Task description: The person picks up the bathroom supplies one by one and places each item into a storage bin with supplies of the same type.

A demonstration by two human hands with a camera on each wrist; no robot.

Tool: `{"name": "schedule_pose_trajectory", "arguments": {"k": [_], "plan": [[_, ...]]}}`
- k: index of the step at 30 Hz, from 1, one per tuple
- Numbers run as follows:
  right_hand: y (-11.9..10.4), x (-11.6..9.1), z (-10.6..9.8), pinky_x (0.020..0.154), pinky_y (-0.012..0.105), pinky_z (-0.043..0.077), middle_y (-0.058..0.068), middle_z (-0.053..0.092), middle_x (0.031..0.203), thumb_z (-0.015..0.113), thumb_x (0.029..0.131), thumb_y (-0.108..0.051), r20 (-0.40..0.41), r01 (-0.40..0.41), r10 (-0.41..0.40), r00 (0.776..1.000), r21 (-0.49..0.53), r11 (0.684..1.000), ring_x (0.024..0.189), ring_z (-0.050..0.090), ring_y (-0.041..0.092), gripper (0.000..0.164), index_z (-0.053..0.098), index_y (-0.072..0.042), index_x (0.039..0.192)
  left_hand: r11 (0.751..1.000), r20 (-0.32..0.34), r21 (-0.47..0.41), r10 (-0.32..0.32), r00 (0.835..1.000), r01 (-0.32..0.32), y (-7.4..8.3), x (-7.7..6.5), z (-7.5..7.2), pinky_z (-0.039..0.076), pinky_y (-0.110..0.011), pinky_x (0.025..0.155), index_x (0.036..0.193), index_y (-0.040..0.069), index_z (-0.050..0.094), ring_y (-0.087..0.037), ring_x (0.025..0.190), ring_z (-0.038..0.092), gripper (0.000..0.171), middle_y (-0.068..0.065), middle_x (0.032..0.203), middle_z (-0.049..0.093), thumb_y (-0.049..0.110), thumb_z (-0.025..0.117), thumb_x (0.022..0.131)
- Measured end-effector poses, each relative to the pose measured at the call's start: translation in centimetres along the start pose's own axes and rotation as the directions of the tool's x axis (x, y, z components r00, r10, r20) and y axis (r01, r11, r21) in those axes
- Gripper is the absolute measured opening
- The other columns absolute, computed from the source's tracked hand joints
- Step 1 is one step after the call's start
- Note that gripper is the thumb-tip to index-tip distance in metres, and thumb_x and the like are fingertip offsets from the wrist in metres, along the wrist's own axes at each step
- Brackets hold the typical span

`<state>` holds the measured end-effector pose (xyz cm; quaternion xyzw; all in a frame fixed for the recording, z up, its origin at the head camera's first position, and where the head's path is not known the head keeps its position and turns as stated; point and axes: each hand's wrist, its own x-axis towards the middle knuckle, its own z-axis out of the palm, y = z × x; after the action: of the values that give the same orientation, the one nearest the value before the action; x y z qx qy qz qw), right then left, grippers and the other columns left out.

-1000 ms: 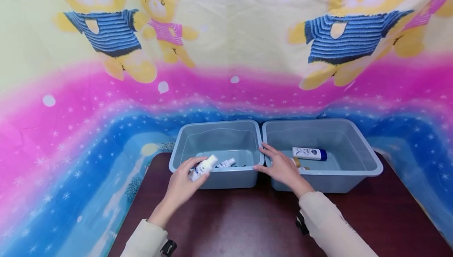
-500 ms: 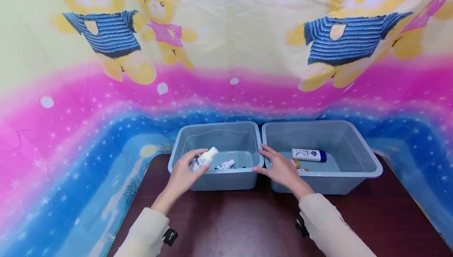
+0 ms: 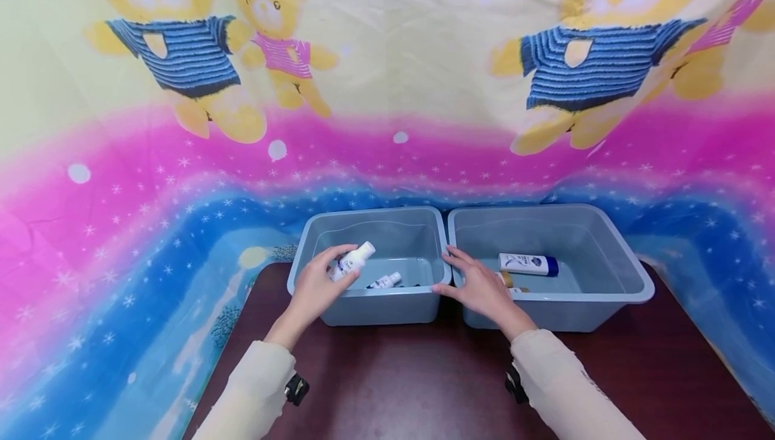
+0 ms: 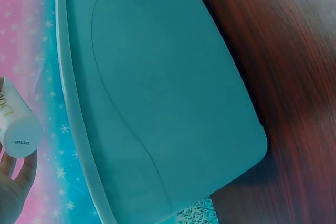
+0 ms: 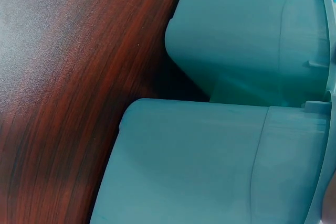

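In the head view my left hand point(image 3: 317, 285) grips a small white bottle point(image 3: 349, 263) with dark lettering, tilted with its cap up and to the right. It is above the front rim of the left grey bin point(image 3: 378, 295). The left wrist view shows the base of the white bottle point(image 4: 21, 129) and fingers point(image 4: 23, 174) around it. My right hand point(image 3: 481, 285) rests where the bins meet, thumb and fingers spread against the left bin's rim corner. Another small white bottle point(image 3: 387, 281) lies inside the left bin; dark items beside it are mostly hidden.
The right grey bin point(image 3: 566, 297) stands beside the left one. In it lie a white bottle with a blue cap point(image 3: 528, 264) and gold-topped items point(image 3: 505, 279) partly hidden by my hand. Both bins stand on a dark wooden table point(image 3: 412, 373), before a printed bear cloth point(image 3: 387, 90).
My left hand has moved up and slightly right with the white bottle, farther over the left bin. The right hand has stayed at the rim.
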<state>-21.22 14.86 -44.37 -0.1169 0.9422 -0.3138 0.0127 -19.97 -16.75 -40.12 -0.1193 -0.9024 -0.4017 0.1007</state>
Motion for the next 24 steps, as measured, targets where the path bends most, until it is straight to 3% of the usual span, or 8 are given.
{"name": "schedule_pose_trajectory", "arguments": {"k": [14,24], "plan": [[-0.1,0.0,0.0,0.096,0.062,0.042,0.004,0.029,0.160,0.074,0.083,-0.055,0.005,-0.012,0.012,1.000,0.008,1.000,0.138,0.036,0.039,0.082,0.046,-0.018,0.150,0.997,0.050,-0.050,-0.062,0.997,0.064,-0.3,2.2,0.7,0.053,-0.036,0.070,0.132,0.028,0.063,-0.024,0.097,0.057,0.045,-0.001,0.123,0.061,0.027,0.076,0.089],[0.0,0.0,-0.1,0.096,0.062,0.043,0.005,0.029,0.160,0.073,0.083,-0.056,0.008,0.003,-0.003,1.000,0.010,1.000,0.138,0.036,0.040,0.082,0.046,-0.017,0.150,0.998,0.079,-0.046,-0.040,0.996,0.043,-0.4,3.6,0.7,0.050,-0.037,0.073,0.132,0.024,0.063,-0.021,0.094,0.059,0.045,-0.002,0.122,0.063,0.024,0.076,0.089]]}}
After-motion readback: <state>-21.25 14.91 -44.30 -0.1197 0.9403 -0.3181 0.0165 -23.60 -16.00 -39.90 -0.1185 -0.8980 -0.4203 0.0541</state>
